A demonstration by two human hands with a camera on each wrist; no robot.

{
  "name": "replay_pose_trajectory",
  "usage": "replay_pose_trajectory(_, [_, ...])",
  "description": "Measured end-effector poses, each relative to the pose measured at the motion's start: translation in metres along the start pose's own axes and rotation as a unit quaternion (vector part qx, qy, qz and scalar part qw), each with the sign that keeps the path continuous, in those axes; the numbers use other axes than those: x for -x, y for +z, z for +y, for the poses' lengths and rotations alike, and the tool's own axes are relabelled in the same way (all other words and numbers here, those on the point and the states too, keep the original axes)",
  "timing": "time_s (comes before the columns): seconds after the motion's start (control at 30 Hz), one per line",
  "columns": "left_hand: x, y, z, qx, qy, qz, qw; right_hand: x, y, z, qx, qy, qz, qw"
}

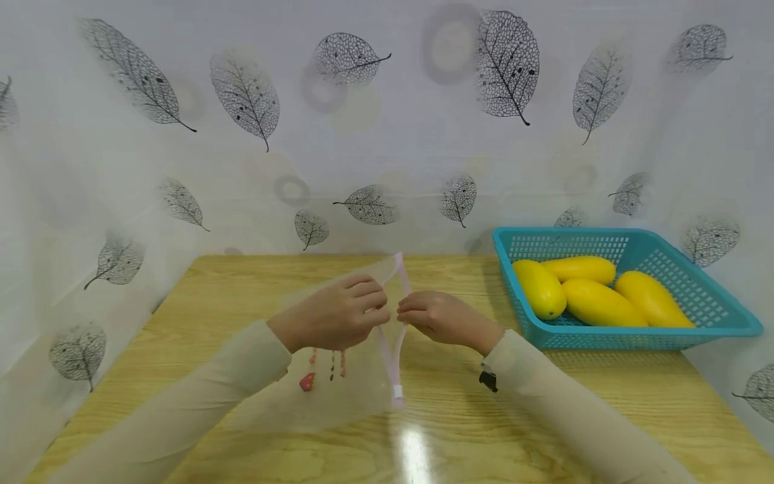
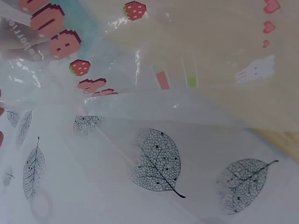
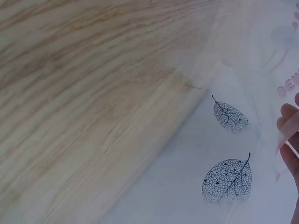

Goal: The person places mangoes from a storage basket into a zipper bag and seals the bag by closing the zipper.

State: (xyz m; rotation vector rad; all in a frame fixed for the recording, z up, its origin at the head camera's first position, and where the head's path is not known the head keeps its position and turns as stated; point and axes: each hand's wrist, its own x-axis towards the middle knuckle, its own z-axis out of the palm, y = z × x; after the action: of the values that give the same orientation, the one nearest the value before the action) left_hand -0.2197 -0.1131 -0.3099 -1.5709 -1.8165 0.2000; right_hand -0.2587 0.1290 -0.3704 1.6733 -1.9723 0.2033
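Observation:
A clear zip bag [image 1: 338, 407] with pink edges stands partly parted at its mouth over the wooden table, with a white slider [image 1: 398, 392] at the near end of its zip. My left hand [image 1: 338, 310] pinches one side of the mouth. Opposite, my right hand [image 1: 447, 319] pinches the other edge, with a pink strip between finger and thumb in the right wrist view. Printed strawberries [image 2: 135, 10], hearts and a white shape show on the film [image 2: 210, 51] in the left wrist view. Whether anything lies inside the bag I cannot tell.
A blue plastic basket [image 1: 629, 339] stands at the right of the table [image 1: 459, 417], holding several yellow oblong melons or squashes [image 1: 598, 302]. A white leaf-printed curtain [image 1: 387, 141] hangs behind the table and along its sides.

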Motion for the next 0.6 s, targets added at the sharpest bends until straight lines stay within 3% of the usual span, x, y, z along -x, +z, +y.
replay_pose_trajectory(0.6, [-0.0037,0.0038,0.0006,-0.001,-0.004,0.013,0.9999,0.0014,-0.0025,0.0001,0.019,-0.003,0.003,1.0])
